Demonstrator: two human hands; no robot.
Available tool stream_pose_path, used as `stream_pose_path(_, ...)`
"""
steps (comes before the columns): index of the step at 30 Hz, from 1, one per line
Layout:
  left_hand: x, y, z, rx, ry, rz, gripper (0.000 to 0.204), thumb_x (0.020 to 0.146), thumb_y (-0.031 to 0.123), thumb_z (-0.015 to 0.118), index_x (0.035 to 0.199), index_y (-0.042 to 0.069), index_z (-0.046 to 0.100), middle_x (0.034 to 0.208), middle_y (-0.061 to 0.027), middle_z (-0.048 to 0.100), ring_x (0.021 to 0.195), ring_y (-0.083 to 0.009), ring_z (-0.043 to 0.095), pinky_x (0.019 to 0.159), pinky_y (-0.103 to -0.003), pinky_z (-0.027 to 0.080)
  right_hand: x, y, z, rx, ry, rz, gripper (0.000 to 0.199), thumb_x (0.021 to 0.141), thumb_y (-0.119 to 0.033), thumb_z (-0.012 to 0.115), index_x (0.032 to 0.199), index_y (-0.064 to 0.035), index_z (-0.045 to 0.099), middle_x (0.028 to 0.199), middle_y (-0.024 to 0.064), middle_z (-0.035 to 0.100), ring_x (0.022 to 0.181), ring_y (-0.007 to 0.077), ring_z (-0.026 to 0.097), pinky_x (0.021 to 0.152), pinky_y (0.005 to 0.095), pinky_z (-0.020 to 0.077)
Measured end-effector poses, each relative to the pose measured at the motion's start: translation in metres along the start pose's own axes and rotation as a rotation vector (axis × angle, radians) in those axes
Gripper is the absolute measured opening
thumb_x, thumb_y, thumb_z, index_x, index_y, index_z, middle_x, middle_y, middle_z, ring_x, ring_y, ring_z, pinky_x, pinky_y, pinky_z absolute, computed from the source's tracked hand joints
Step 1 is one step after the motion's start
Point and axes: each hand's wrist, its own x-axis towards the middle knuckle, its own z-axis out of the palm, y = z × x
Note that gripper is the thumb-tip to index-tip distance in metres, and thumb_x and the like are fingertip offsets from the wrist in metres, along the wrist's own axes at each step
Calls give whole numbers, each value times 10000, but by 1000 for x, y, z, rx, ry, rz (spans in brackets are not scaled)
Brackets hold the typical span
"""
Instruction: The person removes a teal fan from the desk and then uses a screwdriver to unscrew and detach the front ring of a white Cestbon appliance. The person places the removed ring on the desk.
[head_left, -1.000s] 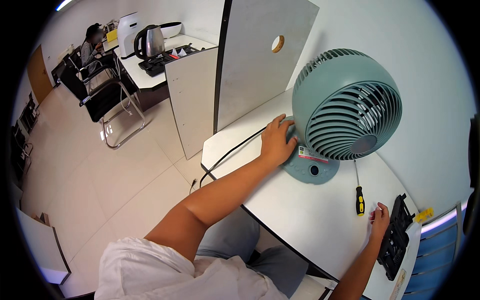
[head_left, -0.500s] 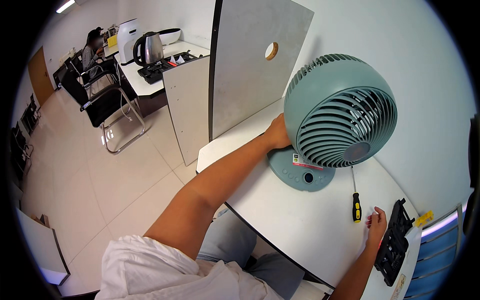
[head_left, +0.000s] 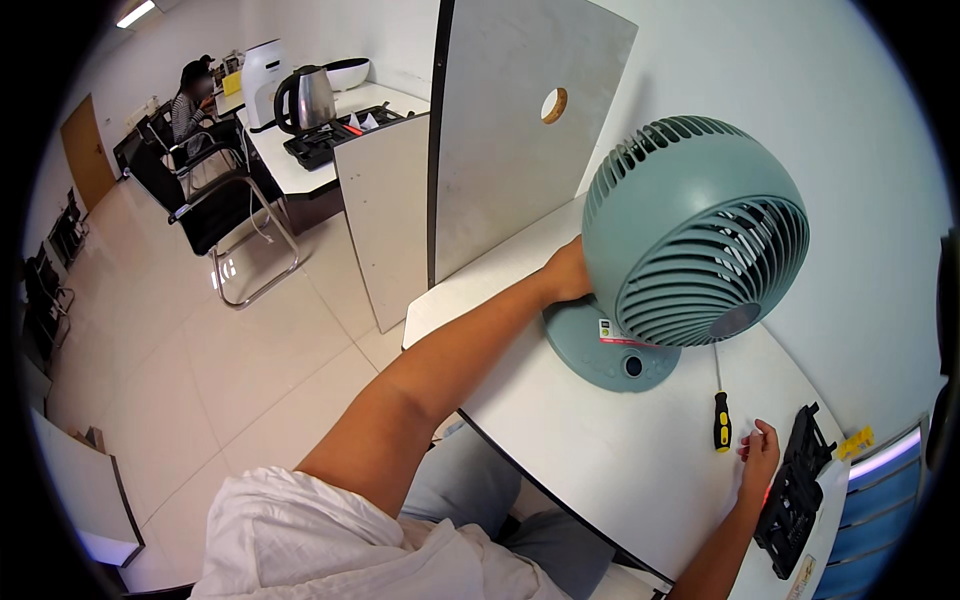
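A green-grey desk fan (head_left: 690,200) with a round slatted head stands on a white table (head_left: 560,440). Its round base (head_left: 600,365) carries a control panel and a small label. My left hand (head_left: 568,273) reaches in against the fan's left side, between head and base; its fingers are hidden behind the fan. In front of the fan lies a black and yellow screwdriver (head_left: 722,425), its shaft running toward the base. My right hand (head_left: 762,455) rests at the right, open and holding nothing, fingers loosely bent. It is beside the screwdriver handle and a black tool case (head_left: 795,495).
A grey partition panel (head_left: 520,150) with a round hole rises behind the table's left side. Beyond it, another table holds a kettle (head_left: 312,98), a white appliance (head_left: 262,80) and a second tool case (head_left: 320,148). Black chairs (head_left: 215,205) and a seated person (head_left: 187,105) are farther left.
The fan's head has tilted slightly down, with its front grille shifting down and right relative to the base. The view has shifted a little. My right hand stays by the tool case.
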Motion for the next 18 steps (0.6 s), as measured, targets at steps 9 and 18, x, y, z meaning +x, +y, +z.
stream_pose_path(9, -21, 4, 28, 88, 325, -133, 912, 628, 225, 762, 1408, 117, 303, 1333, -175, 484, 1188, -341, 503, 995, -397, 414, -5, -7, 1, 23, 8, -12, 234, 922, -113, 506, 1132, -51, 592, 739, 14, 560, 607, 60, 494, 543, 195, 399)
stream_pose_path(18, -43, 28, 30, 145, 358, -160, 897, 643, 272, 786, 1381, 105, 304, 1273, -181, 504, 1142, -344, 527, 945, -423, 447, -8, -17, 4, 24, 23, 12, 221, 920, -109, 510, 1111, -40, 597, 734, 6, 562, 606, 58, 498, 544, 189, 399)
